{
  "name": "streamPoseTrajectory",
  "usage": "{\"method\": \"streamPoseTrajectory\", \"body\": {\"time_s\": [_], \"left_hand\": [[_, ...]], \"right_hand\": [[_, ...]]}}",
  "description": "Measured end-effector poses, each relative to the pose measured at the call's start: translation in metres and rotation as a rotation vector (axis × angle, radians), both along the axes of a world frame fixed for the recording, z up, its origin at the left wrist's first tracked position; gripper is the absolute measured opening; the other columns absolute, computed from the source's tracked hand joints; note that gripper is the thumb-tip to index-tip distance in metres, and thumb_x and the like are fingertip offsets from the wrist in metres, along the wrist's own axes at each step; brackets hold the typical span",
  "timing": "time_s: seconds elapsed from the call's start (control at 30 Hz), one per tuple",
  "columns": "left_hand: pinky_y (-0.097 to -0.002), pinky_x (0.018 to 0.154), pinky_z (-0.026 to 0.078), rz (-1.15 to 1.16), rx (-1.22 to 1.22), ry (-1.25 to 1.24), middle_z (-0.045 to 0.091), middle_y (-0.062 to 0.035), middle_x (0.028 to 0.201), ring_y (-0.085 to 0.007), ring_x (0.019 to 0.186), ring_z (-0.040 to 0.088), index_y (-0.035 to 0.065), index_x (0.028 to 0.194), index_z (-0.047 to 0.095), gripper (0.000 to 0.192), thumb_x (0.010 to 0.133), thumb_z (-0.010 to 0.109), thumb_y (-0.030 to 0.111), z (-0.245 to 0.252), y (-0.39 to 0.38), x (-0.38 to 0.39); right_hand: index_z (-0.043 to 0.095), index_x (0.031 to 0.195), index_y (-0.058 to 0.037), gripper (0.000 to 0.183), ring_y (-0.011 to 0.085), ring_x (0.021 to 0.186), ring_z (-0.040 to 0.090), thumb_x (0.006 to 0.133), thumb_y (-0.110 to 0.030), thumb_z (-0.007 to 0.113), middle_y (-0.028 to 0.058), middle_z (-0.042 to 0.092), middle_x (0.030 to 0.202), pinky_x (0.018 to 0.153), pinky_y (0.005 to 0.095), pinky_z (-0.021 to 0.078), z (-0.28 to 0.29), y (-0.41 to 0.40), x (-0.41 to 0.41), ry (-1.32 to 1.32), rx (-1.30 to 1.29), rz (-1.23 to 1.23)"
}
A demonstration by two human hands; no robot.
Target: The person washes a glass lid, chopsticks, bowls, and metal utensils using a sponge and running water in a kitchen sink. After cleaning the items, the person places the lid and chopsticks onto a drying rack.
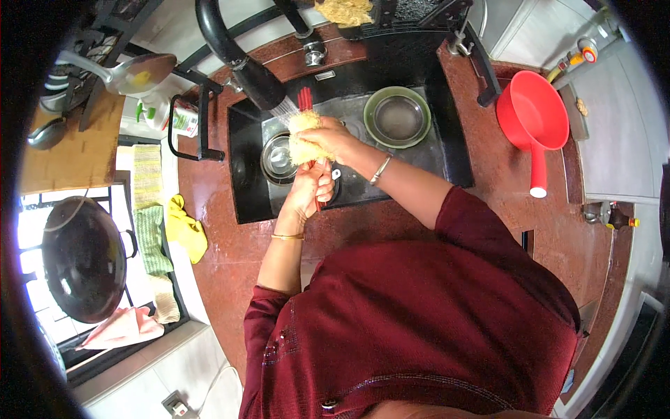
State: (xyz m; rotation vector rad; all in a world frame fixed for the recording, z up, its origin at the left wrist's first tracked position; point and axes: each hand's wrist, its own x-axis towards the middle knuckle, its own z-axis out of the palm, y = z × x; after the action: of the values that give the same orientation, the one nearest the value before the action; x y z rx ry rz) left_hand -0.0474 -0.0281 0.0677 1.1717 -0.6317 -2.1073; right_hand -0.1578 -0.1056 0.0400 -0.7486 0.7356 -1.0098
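Observation:
Over the black sink (366, 194), my left hand (309, 188) grips the lower end of a bundle of red chopsticks (305, 97). A pale yellow loofah-like scrubber (303, 150) is wrapped around the middle of the bundle, and my right hand (332, 139) squeezes it there. The chopsticks' upper ends stick out past the scrubber. Water sprays from the black faucet (261, 86) onto the scrubber and chopsticks. Just left of my hands, a metal bowl (269, 162) sits in the sink, partly hidden. A green-rimmed bowl (371, 112) stands at the sink's right side.
A red long-handled dipper (534, 112) rests on the reddish-brown counter (225, 293) at right. Yellow cloth or gloves (186, 230) lie at left. A wok (84, 259) and a ladle (141, 73) hang on the left. Another scrubber (345, 11) lies behind the sink.

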Motion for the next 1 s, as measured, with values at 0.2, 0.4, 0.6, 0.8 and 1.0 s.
{"method": "streamPoseTrajectory", "body": {"time_s": [0.2,0.4,0.6,0.8,1.0], "left_hand": [[-0.0301,0.073,0.046,-0.284,-0.467,-0.746,0.062,-0.0098,0.091,-0.0203,0.080,0.059,0.0015,0.102,0.056,0.018,0.085,0.058,0.007,-0.014,-0.004,0.035],[-0.0428,0.104,0.030,-0.168,-1.621,-1.725,0.052,-0.0152,0.122,-0.0303,0.123,0.041,0.0025,0.115,0.057,0.042,0.075,0.047,-0.006,0.071,-0.027,0.012],[-0.0508,0.068,0.047,-0.694,-0.929,-1.746,0.062,-0.0251,0.079,-0.0438,0.078,0.059,0.0010,0.098,0.056,0.018,0.084,0.048,0.010,0.050,-0.014,0.030],[-0.0502,0.062,0.047,-0.604,-0.963,-1.778,0.061,-0.0247,0.073,-0.0427,0.070,0.060,0.0024,0.091,0.052,0.017,0.090,0.049,0.019,0.037,0.012,0.040],[-0.0506,0.055,0.044,-0.407,-0.928,-1.695,0.057,-0.0260,0.068,-0.0448,0.067,0.058,0.0026,0.084,0.052,0.022,0.092,0.048,0.023,0.030,0.047,0.078]], "right_hand": [[0.063,0.097,-0.0008,0.028,0.0170,0.075,0.064,0.073,-0.013,0.070,0.0089,0.067,0.084,0.070,0.0313,0.0518,-0.025,-0.026,-0.005,0.368,-0.347,0.054],[0.066,0.085,-0.0134,0.023,0.0292,0.076,0.065,0.065,-0.022,0.070,0.0099,0.067,0.079,0.069,0.0428,0.0498,0.034,-0.012,-0.045,1.325,-0.987,0.403],[0.063,0.066,-0.0168,0.012,0.0230,0.067,0.064,0.072,-0.026,0.057,0.0044,0.065,0.068,0.063,0.0398,0.0418,0.016,-0.015,-0.006,1.228,-1.619,0.246],[0.063,0.072,-0.0172,0.012,0.0218,0.079,0.062,0.076,-0.025,0.054,0.0036,0.064,0.070,0.075,0.0391,0.0402,-0.003,-0.019,-0.012,1.146,-1.645,0.204],[0.059,0.076,-0.0179,0.005,0.0218,0.082,0.062,0.072,-0.021,0.056,0.0019,0.063,0.077,0.075,0.0382,0.0438,-0.012,-0.060,-0.070,1.339,-1.545,0.114]]}}
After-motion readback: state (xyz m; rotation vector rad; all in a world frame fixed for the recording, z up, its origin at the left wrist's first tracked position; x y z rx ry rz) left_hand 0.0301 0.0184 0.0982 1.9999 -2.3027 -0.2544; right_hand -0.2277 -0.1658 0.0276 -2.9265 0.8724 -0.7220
